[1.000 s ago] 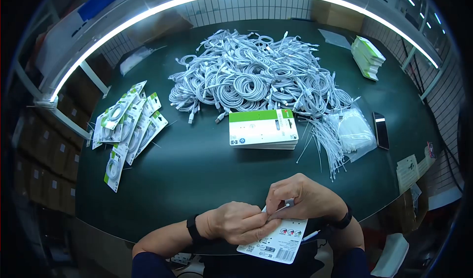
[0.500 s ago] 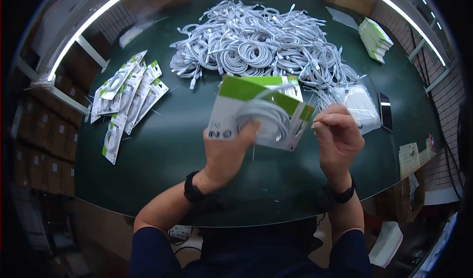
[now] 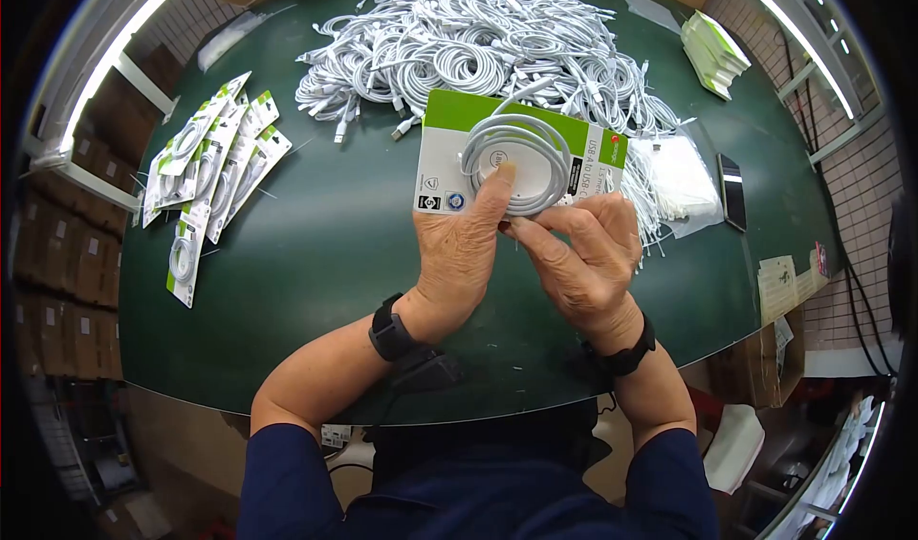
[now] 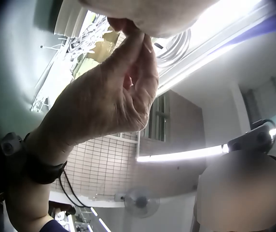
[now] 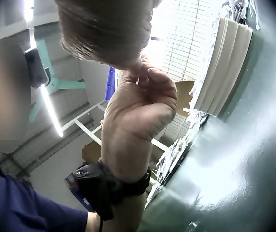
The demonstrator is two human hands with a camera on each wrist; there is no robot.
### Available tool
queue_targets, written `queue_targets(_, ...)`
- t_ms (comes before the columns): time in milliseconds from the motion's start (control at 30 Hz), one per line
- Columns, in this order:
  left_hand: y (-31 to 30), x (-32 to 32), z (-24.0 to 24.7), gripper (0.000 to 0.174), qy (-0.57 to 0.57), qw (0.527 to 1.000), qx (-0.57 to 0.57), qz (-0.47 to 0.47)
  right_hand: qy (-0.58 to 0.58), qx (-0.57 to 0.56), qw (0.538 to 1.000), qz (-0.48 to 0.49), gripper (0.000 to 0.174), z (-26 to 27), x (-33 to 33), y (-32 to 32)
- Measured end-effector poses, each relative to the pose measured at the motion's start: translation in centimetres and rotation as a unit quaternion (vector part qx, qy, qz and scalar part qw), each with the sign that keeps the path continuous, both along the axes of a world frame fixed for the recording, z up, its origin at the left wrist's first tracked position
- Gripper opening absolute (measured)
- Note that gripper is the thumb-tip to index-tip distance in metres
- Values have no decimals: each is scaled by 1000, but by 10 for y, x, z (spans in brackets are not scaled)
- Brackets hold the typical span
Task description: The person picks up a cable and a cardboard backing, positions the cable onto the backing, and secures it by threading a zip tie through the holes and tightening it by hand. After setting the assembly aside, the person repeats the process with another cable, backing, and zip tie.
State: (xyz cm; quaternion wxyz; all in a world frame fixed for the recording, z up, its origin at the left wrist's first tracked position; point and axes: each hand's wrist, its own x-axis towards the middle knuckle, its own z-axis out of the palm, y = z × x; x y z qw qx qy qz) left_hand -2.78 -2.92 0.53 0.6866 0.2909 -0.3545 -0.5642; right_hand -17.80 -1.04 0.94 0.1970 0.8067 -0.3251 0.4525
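Note:
My left hand (image 3: 457, 258) holds a green-and-white packaging card (image 3: 445, 162) upright, its thumb pressing on a coiled white cable (image 3: 550, 153) that lies against the card's front. The printing reads USB-A to USB-C. At the card's lower edge, just under the coil, my right hand (image 3: 588, 263) pinches with thumb and forefinger at the thin tail of a cable tie, mostly hidden by the fingertips. In the left wrist view the right hand (image 4: 114, 89) shows with its fingers bent together. The right wrist view shows the left hand (image 5: 104, 34) close above the right.
A large heap of coiled white cables (image 3: 459, 47) covers the table's back. Carded cables (image 3: 215, 157) pile up at the left. On the right are loose cable ties (image 3: 643, 210), a clear bag (image 3: 684, 181), a phone (image 3: 732, 191) and stacked cards (image 3: 715, 52). Another card stack (image 5: 225, 67) stands nearby.
The card has been raised from the table's front edge and turned cable side forward. My right hand moved away to the right, then came back to the card's lower edge.

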Motion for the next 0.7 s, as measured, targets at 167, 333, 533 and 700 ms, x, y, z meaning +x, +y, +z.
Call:
queue_targets(167, -1, 3, -6, 27, -19, 999, -30, 11, -15, -20, 1000, 3, 27, 0, 7, -2)
queue_targets(333, -3, 12, -1, 31, -44, 998, -14, -33, -22, -33, 997, 64, 25, 2, 9, 3)
queue_targets(533, -5, 7, 1, 30, -33, 999, -43, 0, -42, 6, 996, 83, 26, -6, 12, -2)
queue_targets(700, -11, 6, -13, 32, -43, 997, -66, 10, -21, -1, 999, 34, 27, -8, 12, -2)
